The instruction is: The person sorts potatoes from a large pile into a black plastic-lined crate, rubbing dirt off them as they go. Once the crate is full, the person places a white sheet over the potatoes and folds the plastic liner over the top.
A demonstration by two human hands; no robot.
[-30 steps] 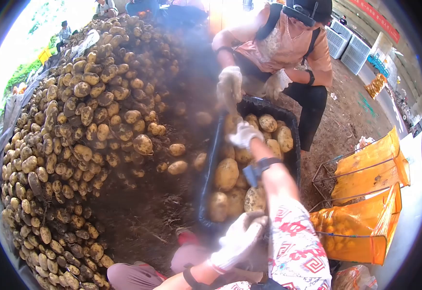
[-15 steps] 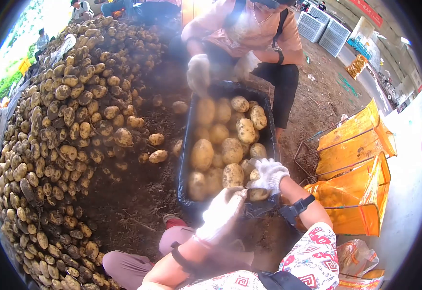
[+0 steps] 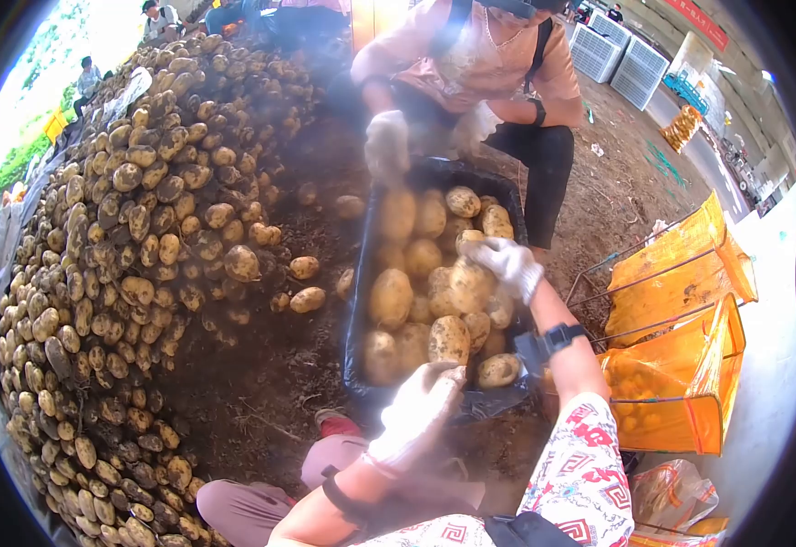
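Note:
A crate lined with black plastic point(image 3: 359, 305) stands in front of me, full of large yellow potatoes point(image 3: 391, 296). My right hand point(image 3: 510, 264), in a white knit glove, reaches over its right side with curled fingers on a potato point(image 3: 473, 285) above the others. My left hand point(image 3: 419, 408), also gloved, is at the crate's near edge beside a speckled potato point(image 3: 450, 339). Its fingers are drawn together, and glare hides whatever is between them. Across the crate, another person's gloved hand point(image 3: 386, 146) hangs over the far left corner.
A big heap of soil-covered potatoes point(image 3: 143, 246) rises on the left, with loose ones point(image 3: 308, 299) on the dirt. Orange bags on wire frames point(image 3: 667, 292) stand at right. A person in an orange top point(image 3: 544, 73) sits opposite. White crates point(image 3: 637, 71) stand farther back.
My right hand has moved from the near right corner up toward the crate's middle, onto a potato. My left hand stays at the near edge. The whole view has shifted slightly.

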